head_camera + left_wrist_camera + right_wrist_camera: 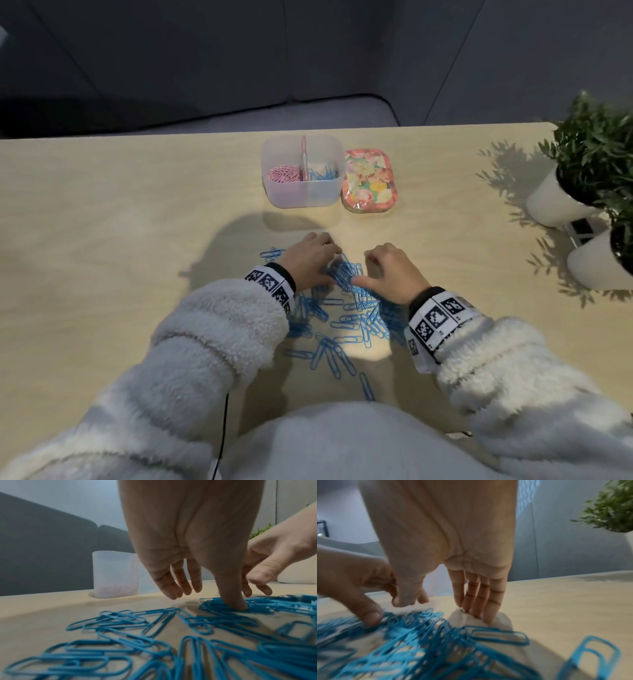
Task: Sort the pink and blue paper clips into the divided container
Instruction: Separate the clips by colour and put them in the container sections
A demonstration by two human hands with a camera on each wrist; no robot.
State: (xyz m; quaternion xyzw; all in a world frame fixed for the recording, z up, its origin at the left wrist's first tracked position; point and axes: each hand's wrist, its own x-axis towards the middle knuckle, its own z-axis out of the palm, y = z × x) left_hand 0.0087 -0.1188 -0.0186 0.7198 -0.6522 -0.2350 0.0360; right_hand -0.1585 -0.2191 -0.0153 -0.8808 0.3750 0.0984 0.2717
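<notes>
A clear divided container (301,192) stands at the back of the table, with pink clips (284,175) in its left half and a few blue clips (322,173) in its right half. Many blue paper clips (342,325) lie scattered in front of me. A denser heap (346,270) sits between my hands. My left hand (310,255) is at its left side, fingers straight, thumb (235,601) pressing on the heap. My right hand (394,267) is at its right side, straight fingers (481,601) touching the table. Neither hand holds a clip.
A flowered lid (368,181) lies right of the container. Two white pots (555,202) with green plants (589,154) stand at the right edge, a small black-and-white tag (582,229) between them. A thin black cable (224,428) hangs by my left sleeve.
</notes>
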